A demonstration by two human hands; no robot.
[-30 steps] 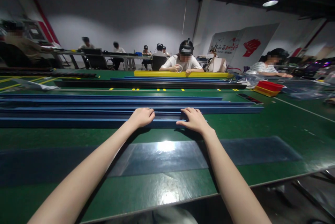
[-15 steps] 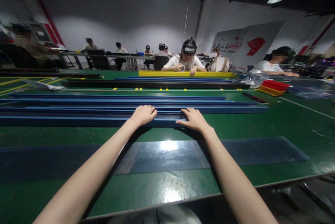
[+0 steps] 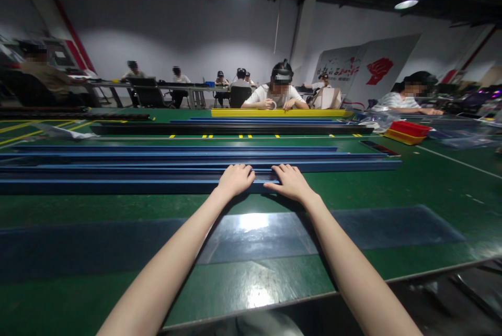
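A long blue channel strip (image 3: 129, 186) lies nearest to me among several blue strips on the green table. My left hand (image 3: 236, 179) is bent over this strip, its fingers reaching across to the far edge; its thumb is mostly hidden. Close to its right, my right hand (image 3: 289, 181) grips the strip at its right end, thumb along the near edge and fingers over the far one. Only a short stretch of the strip shows between the hands. Nearer to me, a clear plastic sheet (image 3: 376, 228) lies flat under my forearms.
More blue strips (image 3: 353, 165) lie just beyond my hands. Farther back are a black strip (image 3: 235, 129) and a yellow strip (image 3: 282, 113), with a person (image 3: 276, 90) behind it. A phone (image 3: 379, 148) and a red bin (image 3: 408, 131) are to the right.
My left hand has slid rightward along the nearest blue channel strip, closer to my right hand. My right hand has stayed at the strip's end.
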